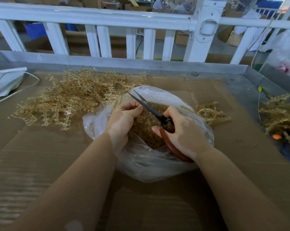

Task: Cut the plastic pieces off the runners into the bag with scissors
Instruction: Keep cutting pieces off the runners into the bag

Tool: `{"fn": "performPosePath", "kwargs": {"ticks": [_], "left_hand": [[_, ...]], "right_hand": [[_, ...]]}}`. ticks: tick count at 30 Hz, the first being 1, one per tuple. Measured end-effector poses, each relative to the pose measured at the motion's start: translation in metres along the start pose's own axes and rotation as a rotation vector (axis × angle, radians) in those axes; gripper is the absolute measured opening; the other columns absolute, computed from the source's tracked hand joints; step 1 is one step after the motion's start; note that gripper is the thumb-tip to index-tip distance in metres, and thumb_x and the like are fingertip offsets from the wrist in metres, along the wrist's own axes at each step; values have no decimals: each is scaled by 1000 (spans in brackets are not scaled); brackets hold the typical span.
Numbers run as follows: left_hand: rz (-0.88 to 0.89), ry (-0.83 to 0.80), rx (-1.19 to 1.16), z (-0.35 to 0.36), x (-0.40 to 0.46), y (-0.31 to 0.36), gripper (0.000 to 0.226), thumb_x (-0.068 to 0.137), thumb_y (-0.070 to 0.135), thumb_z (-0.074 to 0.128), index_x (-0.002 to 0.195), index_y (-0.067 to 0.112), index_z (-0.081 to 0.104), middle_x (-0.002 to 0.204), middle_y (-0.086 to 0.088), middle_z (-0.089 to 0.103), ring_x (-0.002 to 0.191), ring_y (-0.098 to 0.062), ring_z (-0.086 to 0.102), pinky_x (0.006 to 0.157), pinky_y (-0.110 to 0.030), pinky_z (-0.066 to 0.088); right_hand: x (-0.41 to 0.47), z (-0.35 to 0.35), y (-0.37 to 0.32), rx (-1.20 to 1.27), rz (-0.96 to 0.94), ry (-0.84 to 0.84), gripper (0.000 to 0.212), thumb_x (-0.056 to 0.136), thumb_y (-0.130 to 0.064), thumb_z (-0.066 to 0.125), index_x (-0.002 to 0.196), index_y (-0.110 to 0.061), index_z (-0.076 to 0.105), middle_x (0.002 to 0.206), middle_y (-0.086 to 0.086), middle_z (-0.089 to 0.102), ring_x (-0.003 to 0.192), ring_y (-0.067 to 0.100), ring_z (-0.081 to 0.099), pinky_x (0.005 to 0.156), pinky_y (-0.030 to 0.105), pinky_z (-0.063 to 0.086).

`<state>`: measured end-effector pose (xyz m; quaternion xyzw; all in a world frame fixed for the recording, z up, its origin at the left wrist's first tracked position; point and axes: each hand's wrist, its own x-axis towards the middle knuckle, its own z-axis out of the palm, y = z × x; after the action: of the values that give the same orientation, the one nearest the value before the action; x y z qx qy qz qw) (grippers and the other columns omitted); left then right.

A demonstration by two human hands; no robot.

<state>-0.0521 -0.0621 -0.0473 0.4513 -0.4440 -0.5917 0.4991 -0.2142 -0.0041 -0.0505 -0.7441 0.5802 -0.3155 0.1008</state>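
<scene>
A clear plastic bag point(157, 165) lies open on the cardboard, with small amber cut pieces point(149, 134) heaped inside. Over its mouth my left hand point(124, 120) pinches a thin amber runner between thumb and fingers; the runner is mostly hidden by the hand. My right hand point(182, 132) grips the red-brown handles of the scissors point(151, 109). Their dark blades are slightly parted and point up-left beside my left fingertips. A big tangle of amber runners point(66, 99) lies behind and left of the bag.
More amber runners point(211, 112) lie right of the bag, and a further pile point(281, 114) sits at the right edge. Brown cardboard point(40, 155) covers the grey tray table. A white railing point(107, 20) stands behind. A white bag point(4, 80) lies far left.
</scene>
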Motion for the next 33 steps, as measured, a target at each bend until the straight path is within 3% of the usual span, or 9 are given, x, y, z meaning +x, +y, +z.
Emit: {"fn": "performPosePath", "kwargs": {"ticks": [3,7,11,15,20,29,33], "left_hand": [[0,-4,0,-1,0,-1,40,88,5,61,54,25,68,59,8,66,51,-5,50,57,-20,42],[18,7,-8,1,-2,1,30,89,4,60,65,21,63,56,10,64,43,0,50,48,-13,41],[-8,15,-34,3,-3,2,27,88,4,62,66,20,64,58,8,65,53,-6,54,62,-23,44],[5,11,-9,4,-3,2,27,89,5,61,66,20,63,56,10,64,46,-1,49,55,-19,39],[-17,9,-11,3,-3,3,27,88,7,62,66,21,64,57,9,65,50,-5,50,58,-21,40],[-21,18,-12,2,-2,2,25,88,8,62,67,21,64,57,10,65,52,-6,46,56,-19,41],[-24,17,-14,2,0,0,21,89,9,63,71,20,64,57,10,65,55,-8,46,59,-20,42]], "right_hand": [[1,0,0,-4,3,3,34,83,-49,62,97,-24,44,82,-10,54,72,9,54,66,26,44],[1,0,1,-2,7,8,34,83,-49,63,98,-24,45,84,-7,58,72,7,55,63,21,44],[1,1,1,-3,12,14,33,83,-49,64,96,-26,43,78,-11,54,67,1,51,59,13,37],[2,1,1,-2,9,28,33,83,-48,64,94,-25,42,73,-16,49,65,0,49,57,14,34],[2,2,0,-20,-6,30,33,84,-47,64,94,-25,42,75,-14,51,64,0,48,57,14,35],[3,3,-1,-51,-17,25,36,85,-47,62,100,-19,46,85,-3,60,71,12,57,64,25,48],[5,3,0,-54,-14,38,33,85,-46,63,96,-24,42,81,-7,56,63,2,49,57,14,37]]}}
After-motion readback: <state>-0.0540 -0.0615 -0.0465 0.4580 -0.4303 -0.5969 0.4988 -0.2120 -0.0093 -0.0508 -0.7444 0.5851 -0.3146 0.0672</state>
